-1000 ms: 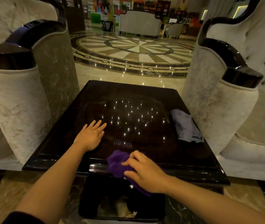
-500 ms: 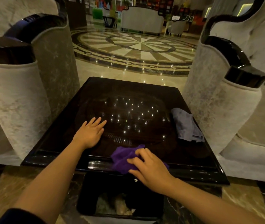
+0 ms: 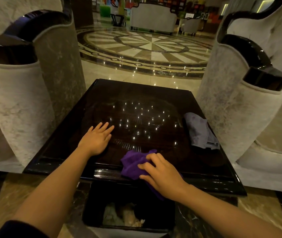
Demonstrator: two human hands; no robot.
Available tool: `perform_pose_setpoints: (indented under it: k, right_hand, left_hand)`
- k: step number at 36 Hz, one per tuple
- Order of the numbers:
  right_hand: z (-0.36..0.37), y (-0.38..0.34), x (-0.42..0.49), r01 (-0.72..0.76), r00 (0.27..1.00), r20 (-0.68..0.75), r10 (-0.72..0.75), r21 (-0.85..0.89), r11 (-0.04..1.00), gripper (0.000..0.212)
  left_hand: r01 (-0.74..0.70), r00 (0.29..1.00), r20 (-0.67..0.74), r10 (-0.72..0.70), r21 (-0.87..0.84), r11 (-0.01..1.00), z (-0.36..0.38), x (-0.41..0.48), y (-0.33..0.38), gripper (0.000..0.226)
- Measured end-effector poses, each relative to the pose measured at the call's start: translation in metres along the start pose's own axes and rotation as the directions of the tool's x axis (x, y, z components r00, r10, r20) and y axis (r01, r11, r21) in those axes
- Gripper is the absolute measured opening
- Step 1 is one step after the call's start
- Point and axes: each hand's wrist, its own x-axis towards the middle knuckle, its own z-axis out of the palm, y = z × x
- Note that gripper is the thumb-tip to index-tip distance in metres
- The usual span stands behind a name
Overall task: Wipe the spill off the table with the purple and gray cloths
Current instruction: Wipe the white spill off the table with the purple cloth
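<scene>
dark table [image 3: 102, 100], right hand [image 3: 164, 176] half-covering purple cloth [image 3: 131, 166]

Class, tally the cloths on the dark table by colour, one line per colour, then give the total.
Purple cloth: 1, at the near edge under the right hand
Gray cloth: 1, lying by the right edge, untouched
Total: 2 cloths on the table
</scene>
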Motion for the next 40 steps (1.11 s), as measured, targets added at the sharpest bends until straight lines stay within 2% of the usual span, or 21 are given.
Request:
perform_pose_setpoints:
  k: [4,10,20,30,35,40]
  right_hand:
    - [-0.006,0.009,0.002,-0.069,0.998,0.006,0.069,0.173,0.983,0.033]
    - [-0.032,0.032,0.021,-0.169,0.962,-0.164,0.218,0.268,0.948,0.03]
    - [-0.053,0.106,0.086,-0.363,0.863,-0.251,0.438,0.294,0.884,0.029]
    - [-0.05,0.227,0.134,-0.622,0.67,-0.33,0.665,0.24,0.745,0.033]
    - [-0.032,0.265,0.147,-0.727,0.588,-0.287,0.756,0.222,0.65,0.034]
    - [-0.003,0.295,0.151,-0.79,0.555,-0.207,0.806,0.172,0.589,0.033]
  left_hand:
    - [0.0,1.0,0.01,0.0,0.006,1.0,0.0,0.002,0.0,0.048]
    - [0.005,0.999,0.049,-0.007,0.035,0.999,-0.006,0.007,-0.003,0.048]
    - [-0.017,0.997,0.074,0.018,-0.007,1.0,-0.018,0.044,0.017,0.049]
    - [-0.038,0.999,0.039,0.039,-0.011,0.999,-0.007,0.079,0.012,0.048]
    - [-0.049,0.999,0.024,0.049,0.006,0.999,-0.003,0.082,0.009,0.048]
    - [-0.043,0.999,0.015,0.043,-0.002,0.999,-0.002,0.082,0.008,0.048]
